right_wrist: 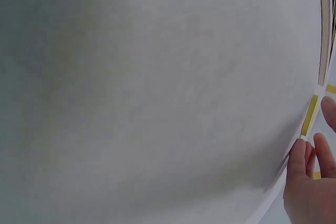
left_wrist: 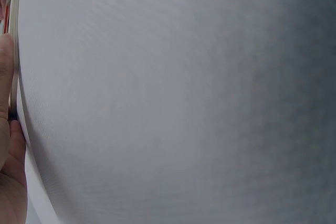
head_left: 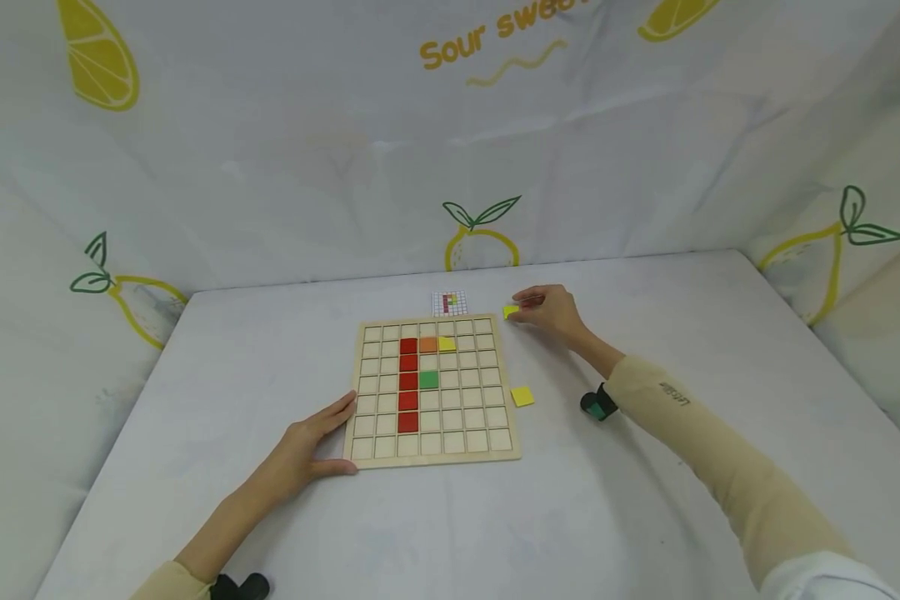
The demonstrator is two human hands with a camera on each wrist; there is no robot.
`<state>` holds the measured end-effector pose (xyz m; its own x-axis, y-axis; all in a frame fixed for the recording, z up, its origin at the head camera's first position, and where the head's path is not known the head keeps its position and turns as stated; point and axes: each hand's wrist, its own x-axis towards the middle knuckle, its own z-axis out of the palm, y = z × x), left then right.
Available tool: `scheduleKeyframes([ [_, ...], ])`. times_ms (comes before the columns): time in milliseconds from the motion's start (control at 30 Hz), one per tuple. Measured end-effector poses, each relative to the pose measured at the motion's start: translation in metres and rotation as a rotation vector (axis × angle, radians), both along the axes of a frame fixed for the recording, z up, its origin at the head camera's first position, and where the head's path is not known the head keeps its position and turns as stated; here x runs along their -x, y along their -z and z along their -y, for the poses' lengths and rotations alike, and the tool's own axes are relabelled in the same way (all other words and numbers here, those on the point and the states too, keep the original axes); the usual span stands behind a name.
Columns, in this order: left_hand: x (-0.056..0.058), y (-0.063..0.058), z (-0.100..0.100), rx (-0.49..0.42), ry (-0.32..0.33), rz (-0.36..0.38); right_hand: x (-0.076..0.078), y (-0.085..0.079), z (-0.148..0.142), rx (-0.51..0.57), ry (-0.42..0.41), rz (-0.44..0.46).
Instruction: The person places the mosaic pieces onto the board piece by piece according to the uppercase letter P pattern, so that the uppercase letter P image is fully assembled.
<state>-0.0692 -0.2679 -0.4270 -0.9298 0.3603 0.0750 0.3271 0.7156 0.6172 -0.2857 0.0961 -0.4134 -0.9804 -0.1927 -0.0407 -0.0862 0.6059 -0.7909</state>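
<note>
A light wooden grid board (head_left: 513,450) lies on the table. Its third column carries a run of several red tiles (head_left: 408,381); beside them sit an orange tile (head_left: 428,345), a green tile (head_left: 428,380) and a slightly askew yellow tile (head_left: 447,344). My left hand (head_left: 300,454) rests against the board's left edge, thumb at the near corner and fingers extended. Beyond the board's far right corner, my right hand (head_left: 551,312) is at a loose yellow tile (head_left: 510,312). Its thumb and fingers (right_wrist: 297,156) look apart in the right wrist view.
Another loose yellow tile (head_left: 522,397) lies just right of the board. A small printed pattern card (head_left: 449,303) lies at the board's far edge. White cloth (head_left: 307,167) with lemon prints hangs behind the white table (head_left: 682,500).
</note>
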Motion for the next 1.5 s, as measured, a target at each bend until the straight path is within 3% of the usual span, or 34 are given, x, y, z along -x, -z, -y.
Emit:
scheduleKeyframes([
  [333, 0.001, 0.003, 0.000, 0.007, 0.003, -0.008, -0.001, 0.004, 0.008, -0.081, 0.037, -0.079],
  [600, 0.000, 0.005, 0.001, 0.011, 0.015, -0.067, -0.004, 0.002, 0.014, -0.100, 0.057, -0.063],
  [967, 0.000, 0.002, 0.002, -0.001, 0.018, -0.005, -0.002, -0.006, 0.008, -0.102, -0.012, 0.040],
  [1167, 0.000, 0.000, 0.001, 0.005, 0.007, 0.012, 0.000, -0.004, 0.005, -0.112, 0.010, 0.033],
  [1500, 0.000, 0.002, 0.001, 0.004, 0.014, -0.010, 0.000, -0.003, 0.005, -0.104, -0.032, -0.005],
])
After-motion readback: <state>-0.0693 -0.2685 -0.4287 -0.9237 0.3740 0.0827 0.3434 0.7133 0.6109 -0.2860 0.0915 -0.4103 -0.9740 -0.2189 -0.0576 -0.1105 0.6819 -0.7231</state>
